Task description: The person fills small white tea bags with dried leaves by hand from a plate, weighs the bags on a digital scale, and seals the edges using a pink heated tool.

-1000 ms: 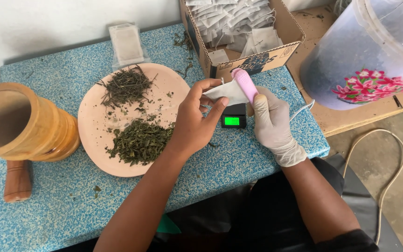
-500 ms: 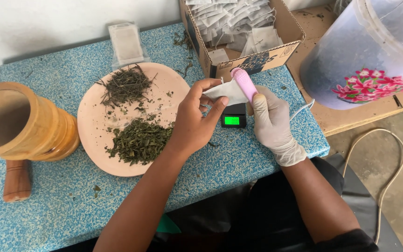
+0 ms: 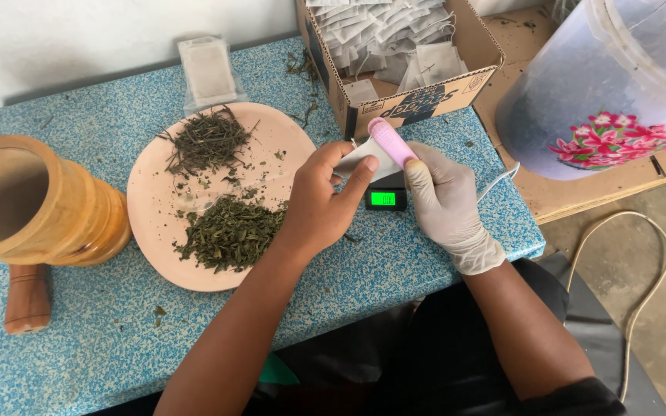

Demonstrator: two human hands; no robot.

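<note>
Wooden mortar [image 3: 36, 204] stands far to the left of both hands, its left edge cut off, with a wooden pestle [image 3: 28, 296] lying just below it on the blue speckled table [image 3: 102, 347]. Between the mortar and the left hand sits a pink plate [image 3: 267, 142] carrying two heaps of dried herbs [image 3: 229, 231].

The left hand [image 3: 321, 204], bare, is curled with thumb and fingers pinched on a small white paper sachet [image 3: 360, 160]. The right hand [image 3: 445, 204], in a white glove, is closed around a pink tool [image 3: 391, 141], which touches the sachet's right edge. The tool's long axis runs diagonally, its rounded end pointing up and to the left, away from the person; its lower end is hidden in the gloved fist. The sachet is held over a small scale [image 3: 385, 198] with a green display, most of which is hidden beneath the hands.

Just beyond the hands is a cardboard box [image 3: 425, 96] of white sachets, its top cut off. To the right of the right hand stands a translucent bucket [image 3: 580, 92] with a flower print, partly out of frame.
</note>
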